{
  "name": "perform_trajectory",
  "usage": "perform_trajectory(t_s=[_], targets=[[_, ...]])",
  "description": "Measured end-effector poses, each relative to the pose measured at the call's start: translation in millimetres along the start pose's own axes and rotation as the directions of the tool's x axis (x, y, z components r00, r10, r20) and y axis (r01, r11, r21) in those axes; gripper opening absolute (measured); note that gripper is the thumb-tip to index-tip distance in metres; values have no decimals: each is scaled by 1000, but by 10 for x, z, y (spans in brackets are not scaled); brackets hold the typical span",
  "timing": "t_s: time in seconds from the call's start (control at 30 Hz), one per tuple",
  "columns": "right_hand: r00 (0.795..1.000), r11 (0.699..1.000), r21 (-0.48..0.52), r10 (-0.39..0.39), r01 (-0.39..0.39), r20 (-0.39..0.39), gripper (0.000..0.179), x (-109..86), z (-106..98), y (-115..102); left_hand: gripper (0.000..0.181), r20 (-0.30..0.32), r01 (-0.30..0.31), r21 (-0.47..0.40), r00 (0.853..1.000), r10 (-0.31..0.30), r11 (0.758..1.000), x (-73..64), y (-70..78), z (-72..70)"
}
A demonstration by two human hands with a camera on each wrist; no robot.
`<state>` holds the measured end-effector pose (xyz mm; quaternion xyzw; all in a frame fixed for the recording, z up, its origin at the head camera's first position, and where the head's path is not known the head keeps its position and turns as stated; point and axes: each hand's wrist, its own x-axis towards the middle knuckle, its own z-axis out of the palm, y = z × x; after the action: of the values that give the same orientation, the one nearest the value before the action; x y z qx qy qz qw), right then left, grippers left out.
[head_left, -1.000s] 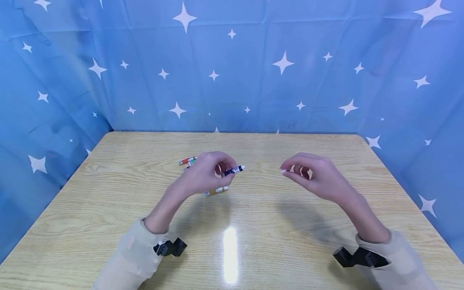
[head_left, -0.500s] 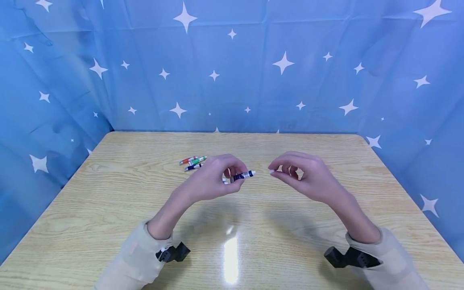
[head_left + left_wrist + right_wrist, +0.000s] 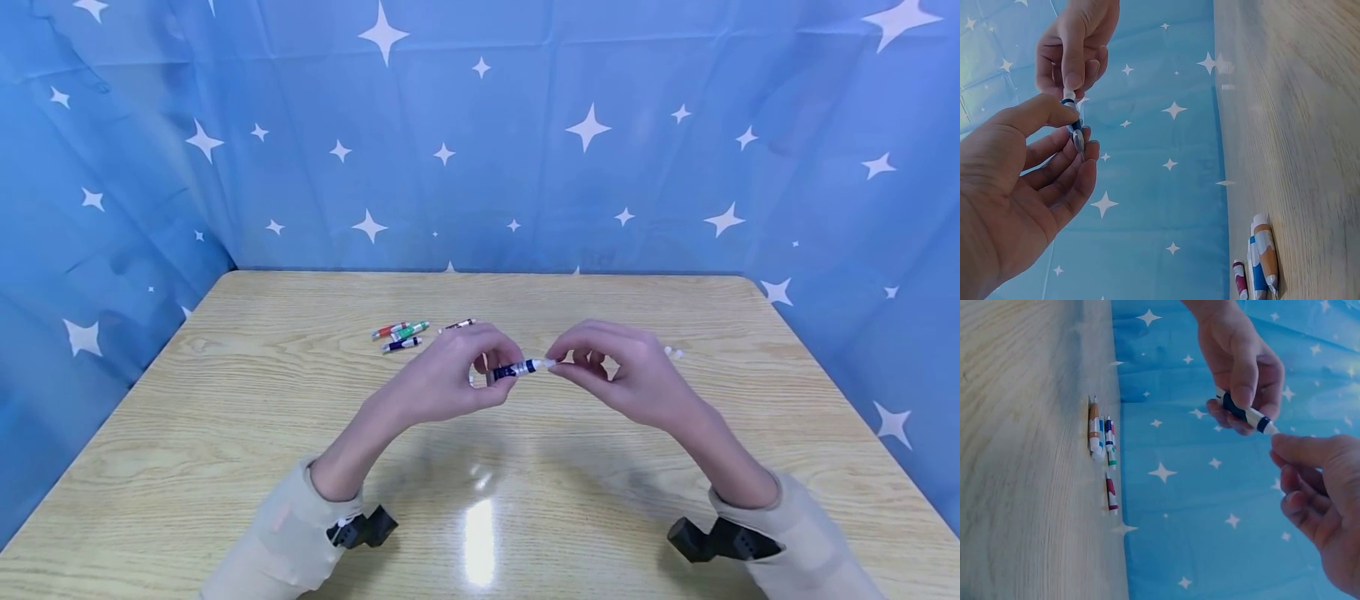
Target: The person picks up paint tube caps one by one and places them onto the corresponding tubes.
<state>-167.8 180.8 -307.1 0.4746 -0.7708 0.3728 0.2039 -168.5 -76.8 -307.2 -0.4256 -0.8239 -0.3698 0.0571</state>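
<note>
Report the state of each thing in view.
Left hand: gripping a navy tube
Navy tube: held above the table
Right hand: pinching a white cap
White cap: at that tube's tip; whether seated, cannot tell
Second navy tube: lying down
Green tube: lying down
Red tube: lying down
Ochre tube: lying down
Crimson tube: lying down
Loose white pieces: on the table
Backdrop: hanging, creased

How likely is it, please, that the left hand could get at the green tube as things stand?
Probably not: the left hand grips a dark blue tube, though the green tube lies in plain view on the table.
</note>
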Motion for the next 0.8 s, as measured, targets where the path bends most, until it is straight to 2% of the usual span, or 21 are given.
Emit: perform_trajectory(t_s=[0.5, 0.8], targets=[[999, 999, 15, 29, -29, 16, 37, -12, 37, -14, 14, 4, -21, -5, 1000, 21, 1000, 4, 32, 35], [999, 999, 10, 35, -35, 6, 24, -22, 40, -14, 14, -2, -23, 0, 1000, 23, 1000, 6, 42, 48]])
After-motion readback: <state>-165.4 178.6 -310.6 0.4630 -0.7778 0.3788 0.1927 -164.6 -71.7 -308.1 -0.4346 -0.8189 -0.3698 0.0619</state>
